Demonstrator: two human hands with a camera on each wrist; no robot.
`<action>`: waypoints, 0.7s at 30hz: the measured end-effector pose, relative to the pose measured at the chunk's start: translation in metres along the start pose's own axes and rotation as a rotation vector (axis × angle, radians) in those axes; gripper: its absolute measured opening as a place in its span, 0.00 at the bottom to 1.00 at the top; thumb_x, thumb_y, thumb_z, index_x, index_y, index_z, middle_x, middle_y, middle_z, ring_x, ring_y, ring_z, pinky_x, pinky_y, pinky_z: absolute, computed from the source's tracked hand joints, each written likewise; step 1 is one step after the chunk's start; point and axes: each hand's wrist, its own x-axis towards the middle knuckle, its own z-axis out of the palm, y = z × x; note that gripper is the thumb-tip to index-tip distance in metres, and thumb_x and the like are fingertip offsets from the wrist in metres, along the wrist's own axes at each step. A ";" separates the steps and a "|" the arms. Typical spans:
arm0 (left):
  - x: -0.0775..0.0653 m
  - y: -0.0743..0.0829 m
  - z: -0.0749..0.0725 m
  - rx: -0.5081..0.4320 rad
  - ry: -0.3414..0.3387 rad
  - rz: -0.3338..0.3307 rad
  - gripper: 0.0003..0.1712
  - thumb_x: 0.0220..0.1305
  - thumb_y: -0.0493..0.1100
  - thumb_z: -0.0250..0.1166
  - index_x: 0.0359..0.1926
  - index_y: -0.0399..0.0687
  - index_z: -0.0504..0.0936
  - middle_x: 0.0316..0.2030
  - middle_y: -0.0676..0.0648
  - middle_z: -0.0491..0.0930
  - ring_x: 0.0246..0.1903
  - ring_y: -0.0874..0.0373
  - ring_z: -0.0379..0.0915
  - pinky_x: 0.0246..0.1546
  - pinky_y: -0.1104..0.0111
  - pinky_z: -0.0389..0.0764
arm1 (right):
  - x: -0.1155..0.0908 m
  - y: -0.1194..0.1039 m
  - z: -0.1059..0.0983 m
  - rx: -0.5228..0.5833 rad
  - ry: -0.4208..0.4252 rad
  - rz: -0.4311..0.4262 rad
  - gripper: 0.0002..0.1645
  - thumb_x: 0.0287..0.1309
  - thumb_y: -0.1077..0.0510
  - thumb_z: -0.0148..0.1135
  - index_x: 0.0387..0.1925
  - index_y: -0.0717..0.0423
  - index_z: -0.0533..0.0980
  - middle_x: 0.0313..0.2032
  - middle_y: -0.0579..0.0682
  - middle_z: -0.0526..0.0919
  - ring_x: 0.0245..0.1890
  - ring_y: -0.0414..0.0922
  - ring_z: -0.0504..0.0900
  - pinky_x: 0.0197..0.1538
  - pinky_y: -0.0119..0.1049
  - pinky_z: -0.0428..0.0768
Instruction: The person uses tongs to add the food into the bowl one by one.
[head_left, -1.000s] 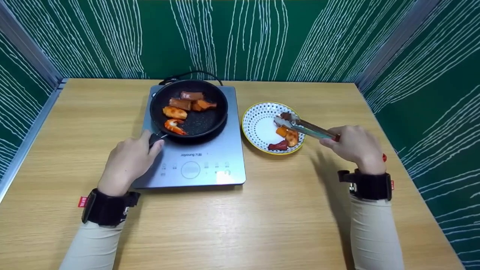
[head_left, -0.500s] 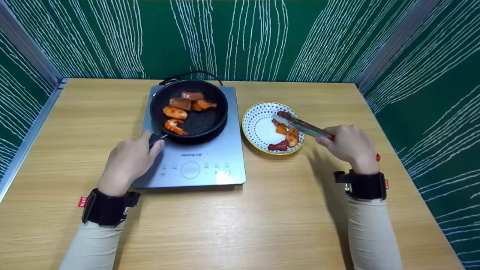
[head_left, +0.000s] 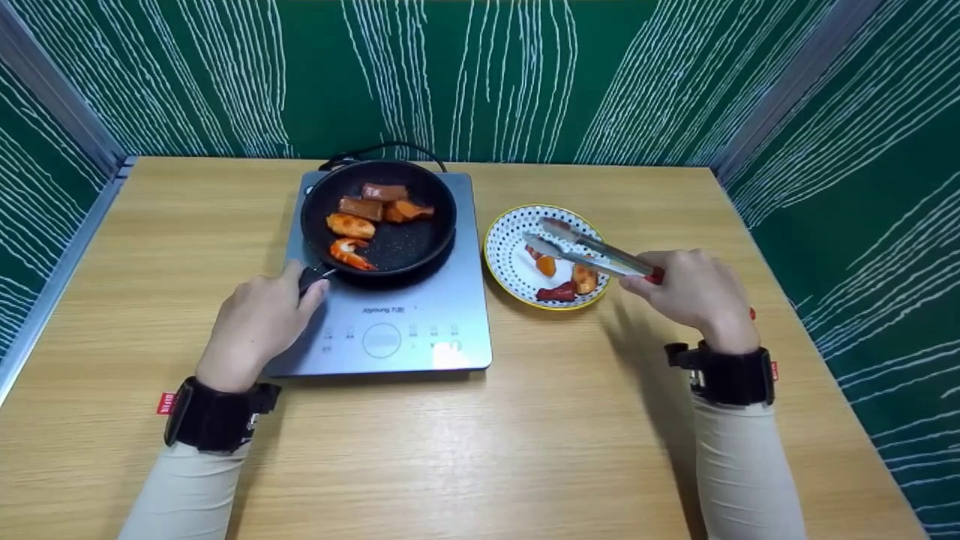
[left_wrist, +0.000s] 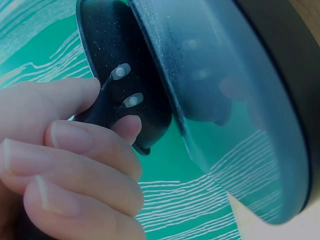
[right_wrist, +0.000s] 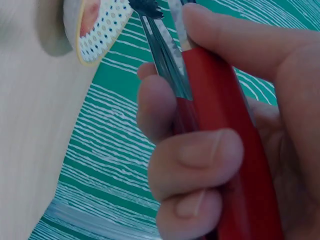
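My left hand [head_left: 262, 322] grips the black handle of a frying pan [head_left: 405, 251], curled fingers showing in the left wrist view. The pan stands on an induction cooker [head_left: 292, 364]. Inside it lie a shrimp [head_left: 351, 253], a browned wing-like piece [head_left: 350, 225], two brown oblong pieces [head_left: 361, 208] and an orange-brown piece. My right hand [head_left: 694, 292] holds metal tongs [head_left: 611, 259] by their red grips [right_wrist: 215, 105]. The tongs' arms are spread above a dotted, yellow-rimmed plate [head_left: 499, 262]. An orange chunk [head_left: 545, 266], a browned piece [head_left: 584, 278] and a dark red piece [head_left: 556, 291] lie there.
A black cord [head_left: 405, 144] loops behind the cooker at the table's back edge. Green panels with white lines [head_left: 495, 82] enclose the wooden table [head_left: 420, 450] at the back and sides. The plate stands close to the cooker's right side.
The tongs have shifted left over the plate and their arms have spread. The orange chunk and a small reddish piece have moved left on the plate. My left hand and the pan stay still.
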 end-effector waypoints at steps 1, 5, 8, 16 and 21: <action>0.000 0.000 0.000 -0.001 0.000 0.001 0.25 0.84 0.58 0.53 0.52 0.38 0.72 0.27 0.45 0.62 0.26 0.46 0.69 0.26 0.60 0.58 | -0.001 0.001 -0.002 0.006 -0.001 0.008 0.29 0.69 0.40 0.70 0.61 0.54 0.84 0.23 0.52 0.70 0.27 0.51 0.69 0.31 0.44 0.61; 0.000 0.000 0.000 -0.005 0.000 0.000 0.24 0.83 0.58 0.53 0.51 0.38 0.72 0.26 0.45 0.62 0.25 0.46 0.69 0.26 0.60 0.58 | -0.005 0.006 -0.009 0.010 -0.015 0.041 0.29 0.69 0.41 0.70 0.61 0.56 0.84 0.24 0.53 0.71 0.29 0.52 0.69 0.32 0.45 0.62; 0.000 0.001 0.000 -0.005 -0.001 -0.002 0.24 0.83 0.58 0.54 0.51 0.38 0.72 0.26 0.45 0.63 0.25 0.46 0.69 0.27 0.60 0.58 | -0.006 0.009 -0.010 0.009 -0.016 0.044 0.29 0.69 0.41 0.70 0.61 0.56 0.84 0.23 0.53 0.70 0.28 0.52 0.69 0.31 0.44 0.62; -0.001 -0.001 0.001 -0.003 0.000 -0.003 0.23 0.84 0.57 0.53 0.50 0.38 0.72 0.26 0.46 0.62 0.26 0.46 0.69 0.26 0.60 0.58 | -0.003 0.013 -0.005 -0.013 -0.038 0.030 0.27 0.67 0.41 0.72 0.58 0.56 0.85 0.23 0.51 0.73 0.27 0.51 0.70 0.30 0.44 0.62; -0.001 -0.001 0.001 -0.007 -0.003 0.001 0.24 0.84 0.58 0.53 0.50 0.39 0.72 0.27 0.46 0.62 0.26 0.46 0.69 0.27 0.60 0.58 | 0.000 0.010 -0.002 -0.007 -0.053 0.019 0.29 0.66 0.40 0.73 0.58 0.55 0.85 0.25 0.51 0.76 0.29 0.52 0.71 0.32 0.44 0.63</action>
